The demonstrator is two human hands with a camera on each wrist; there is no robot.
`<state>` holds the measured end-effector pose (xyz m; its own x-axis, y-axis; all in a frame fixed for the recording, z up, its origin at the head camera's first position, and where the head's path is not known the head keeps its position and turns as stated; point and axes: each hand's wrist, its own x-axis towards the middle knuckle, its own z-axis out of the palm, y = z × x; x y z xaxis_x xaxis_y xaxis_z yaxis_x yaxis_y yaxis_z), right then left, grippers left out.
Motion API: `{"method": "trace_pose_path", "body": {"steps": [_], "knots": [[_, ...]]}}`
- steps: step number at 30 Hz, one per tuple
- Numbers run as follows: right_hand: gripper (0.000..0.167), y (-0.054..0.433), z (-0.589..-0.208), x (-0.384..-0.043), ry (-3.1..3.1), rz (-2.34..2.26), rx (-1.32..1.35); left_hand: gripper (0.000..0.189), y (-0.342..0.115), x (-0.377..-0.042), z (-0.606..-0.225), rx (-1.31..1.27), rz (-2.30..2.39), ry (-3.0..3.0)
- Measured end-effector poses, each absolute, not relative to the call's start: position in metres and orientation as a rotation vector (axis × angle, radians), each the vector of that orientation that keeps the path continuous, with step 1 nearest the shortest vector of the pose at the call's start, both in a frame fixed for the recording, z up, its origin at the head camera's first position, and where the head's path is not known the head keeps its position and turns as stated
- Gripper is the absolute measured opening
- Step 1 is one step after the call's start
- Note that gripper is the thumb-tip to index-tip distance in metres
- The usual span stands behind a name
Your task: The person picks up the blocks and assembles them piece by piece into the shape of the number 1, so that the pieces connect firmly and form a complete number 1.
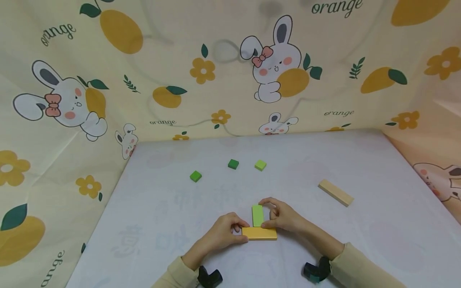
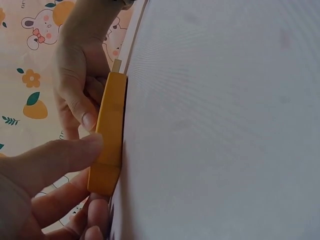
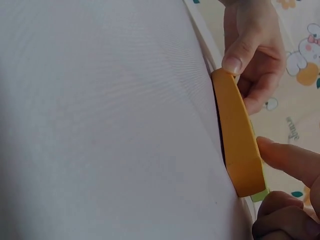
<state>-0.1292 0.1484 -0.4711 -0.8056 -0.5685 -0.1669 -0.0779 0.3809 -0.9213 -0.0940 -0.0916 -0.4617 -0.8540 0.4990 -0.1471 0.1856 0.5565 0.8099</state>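
Observation:
An orange rectangular block (image 1: 259, 233) lies on the white-covered table, its long side facing me. My left hand (image 1: 224, 231) pinches its left end, the thumb on the near side and fingers behind, as the left wrist view also shows. A light green rectangular block (image 1: 257, 216) lies against the far side of the orange block, near its middle. With index finger at the far end and thumb at the near end, my right hand (image 1: 284, 216) holds the green block by its right corners. In the right wrist view the orange block (image 3: 237, 130) hides most of the green one.
Farther back are three small green cubes: a mid-green cube (image 1: 195, 176), a dark green cube (image 1: 233, 164) and a light green cube (image 1: 260, 165). To the right lies a plain wooden plank (image 1: 335, 193). A patterned cloth (image 1: 223, 80) hangs around the table's far side and sides.

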Motion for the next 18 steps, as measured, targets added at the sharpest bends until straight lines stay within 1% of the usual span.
{"method": "trace_pose_path", "body": {"steps": [5,13,18], "knots": [[0.067,0.155,-0.466,-0.131,2.199,-1.446,-0.513,0.026,-0.091,-0.094,-0.462,0.56,1.203,2.433],[0.055,0.186,-0.454,-0.138,2.313,-1.355,-0.508,0.026,-0.091,-0.095,-0.463,0.533,1.187,2.446],[0.048,0.211,-0.448,-0.145,2.328,-1.417,-0.567,0.026,-0.09,-0.094,-0.464,0.544,1.19,2.447]]}}
